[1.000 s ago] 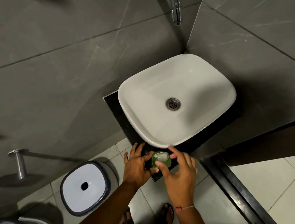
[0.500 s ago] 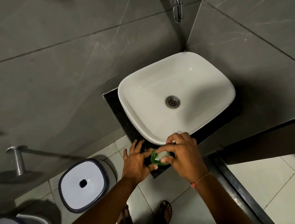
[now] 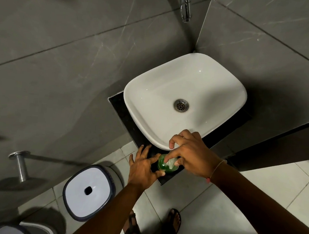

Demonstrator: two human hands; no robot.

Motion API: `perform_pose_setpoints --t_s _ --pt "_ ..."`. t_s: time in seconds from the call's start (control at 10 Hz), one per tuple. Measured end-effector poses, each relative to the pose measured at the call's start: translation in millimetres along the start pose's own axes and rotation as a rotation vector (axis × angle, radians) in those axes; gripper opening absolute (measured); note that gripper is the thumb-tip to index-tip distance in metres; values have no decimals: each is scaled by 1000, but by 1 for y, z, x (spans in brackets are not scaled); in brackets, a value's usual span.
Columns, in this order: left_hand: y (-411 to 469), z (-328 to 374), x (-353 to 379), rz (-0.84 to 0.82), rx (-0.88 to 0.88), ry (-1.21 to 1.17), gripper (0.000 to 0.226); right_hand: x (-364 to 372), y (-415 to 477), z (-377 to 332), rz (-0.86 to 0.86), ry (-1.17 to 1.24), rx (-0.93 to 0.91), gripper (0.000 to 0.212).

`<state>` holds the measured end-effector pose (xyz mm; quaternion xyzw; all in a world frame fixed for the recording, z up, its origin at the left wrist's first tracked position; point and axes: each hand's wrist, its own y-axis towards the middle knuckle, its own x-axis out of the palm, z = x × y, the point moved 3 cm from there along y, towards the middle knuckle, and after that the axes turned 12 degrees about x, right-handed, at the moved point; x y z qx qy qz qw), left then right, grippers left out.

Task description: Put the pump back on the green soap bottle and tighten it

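Note:
The green soap bottle (image 3: 162, 166) stands on the near corner of the black counter (image 3: 120, 112), just in front of the white sink (image 3: 170, 92). I see it from above. A whitish pump (image 3: 170, 162) sits on its top. My left hand (image 3: 144, 167) grips the bottle's left side with thumb and fingers. From the right, my right hand (image 3: 191, 156) reaches over the bottle, its fingertips pinched on the pump. The bottle's right side is hidden under that hand.
A chrome tap (image 3: 185, 6) juts from the grey tiled wall above the sink. A white-lidded bin (image 3: 88, 190) stands on the floor at lower left. A metal wall holder (image 3: 19, 163) sticks out at left. My sandalled feet (image 3: 173, 221) are below.
My right hand moved from the near side of the bottle to over its top and turned, fingers now closed on the pump. The left hand stayed on the bottle.

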<state>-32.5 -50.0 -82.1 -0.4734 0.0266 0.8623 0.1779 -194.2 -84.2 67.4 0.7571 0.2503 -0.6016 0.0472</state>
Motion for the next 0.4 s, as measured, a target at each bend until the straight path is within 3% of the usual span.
perform_pose_setpoints --t_s 0.3,0.4 --pt "1 2 -2 -15 -5 19 73 -2 0 -4 -27 -46 -40 45" --pt "-4 3 -4 -39 11 26 81 -8 -12 4 -9 -35 61 71"
